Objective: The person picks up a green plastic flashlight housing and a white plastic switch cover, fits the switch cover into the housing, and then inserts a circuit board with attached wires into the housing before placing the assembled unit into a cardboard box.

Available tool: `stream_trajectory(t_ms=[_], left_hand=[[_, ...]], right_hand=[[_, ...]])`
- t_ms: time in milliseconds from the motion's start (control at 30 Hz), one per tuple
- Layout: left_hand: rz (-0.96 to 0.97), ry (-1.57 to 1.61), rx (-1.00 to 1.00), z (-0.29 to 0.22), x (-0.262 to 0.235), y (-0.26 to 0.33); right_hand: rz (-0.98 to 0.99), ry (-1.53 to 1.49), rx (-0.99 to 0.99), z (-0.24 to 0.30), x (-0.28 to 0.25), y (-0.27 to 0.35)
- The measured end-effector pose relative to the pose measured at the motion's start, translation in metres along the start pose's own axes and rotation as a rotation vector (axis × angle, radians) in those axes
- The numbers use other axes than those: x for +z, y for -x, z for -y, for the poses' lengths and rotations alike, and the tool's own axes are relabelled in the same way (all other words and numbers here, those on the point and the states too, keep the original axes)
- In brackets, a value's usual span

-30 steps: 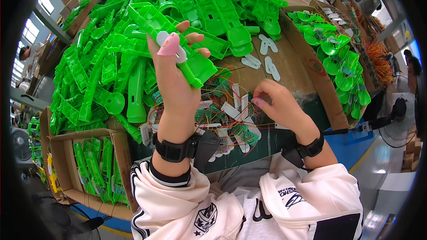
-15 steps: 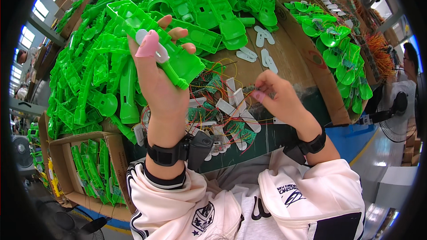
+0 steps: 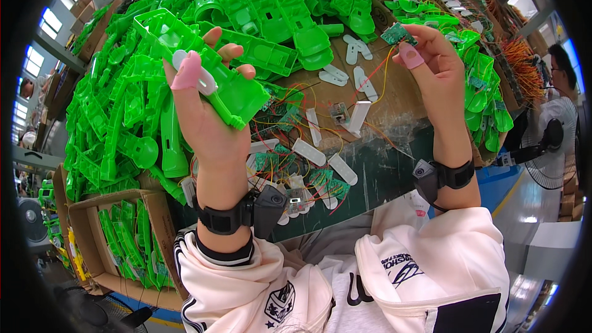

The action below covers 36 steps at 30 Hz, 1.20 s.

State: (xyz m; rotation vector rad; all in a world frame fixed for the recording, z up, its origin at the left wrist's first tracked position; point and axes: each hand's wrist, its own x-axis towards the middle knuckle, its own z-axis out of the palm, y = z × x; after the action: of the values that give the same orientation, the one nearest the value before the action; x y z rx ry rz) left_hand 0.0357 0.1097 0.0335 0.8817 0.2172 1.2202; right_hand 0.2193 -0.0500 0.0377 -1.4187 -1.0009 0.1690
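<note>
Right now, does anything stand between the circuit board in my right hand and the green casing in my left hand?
Nothing visible blocks the gap between the circuit board in your right hand and the green casing in your left hand. Loose white pieces seem to lie lower, on the cardboard; wires hang from the board.

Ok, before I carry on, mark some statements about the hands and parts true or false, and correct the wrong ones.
1. The left hand holds a green casing. True.
2. The right hand is empty. False: it holds a circuit board.
3. A red wire trails from that circuit board. True.
4. Only the left thumb wears a pink cover. False: the right thumb wears one too.
5. The carton at lower left holds green parts. True.
</note>
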Motion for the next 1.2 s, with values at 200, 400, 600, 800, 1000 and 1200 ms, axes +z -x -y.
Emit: stream_trajectory(t_ms=[200, 400, 600, 800, 1000, 1200], left_hand=[[0.050, 0.010, -0.042, 0.003, 0.009, 0.007], [0.184, -0.128, -0.140, 0.005, 0.012, 0.015], [0.234, -0.139, -0.164, 0.009, 0.020, 0.017], [0.361, -0.219, -0.154, 0.017, 0.019, 0.020], [0.491, -0.304, -0.205, 0.021, 0.019, 0.023], [0.507, -0.506, 0.010, 0.027, 0.016, 0.026]], right_hand=[[-0.017, -0.265, -0.112, 0.028, -0.001, -0.017], [0.011, -0.305, -0.100, 0.029, 0.008, -0.021], [0.118, -0.434, -0.163, 0.023, 0.002, -0.023], [0.340, -0.427, -0.091, 0.020, 0.014, -0.011], [0.382, -0.518, 0.077, -0.001, 0.021, 0.003], [0.319, -0.527, 0.158, 0.005, 0.023, 0.013]])
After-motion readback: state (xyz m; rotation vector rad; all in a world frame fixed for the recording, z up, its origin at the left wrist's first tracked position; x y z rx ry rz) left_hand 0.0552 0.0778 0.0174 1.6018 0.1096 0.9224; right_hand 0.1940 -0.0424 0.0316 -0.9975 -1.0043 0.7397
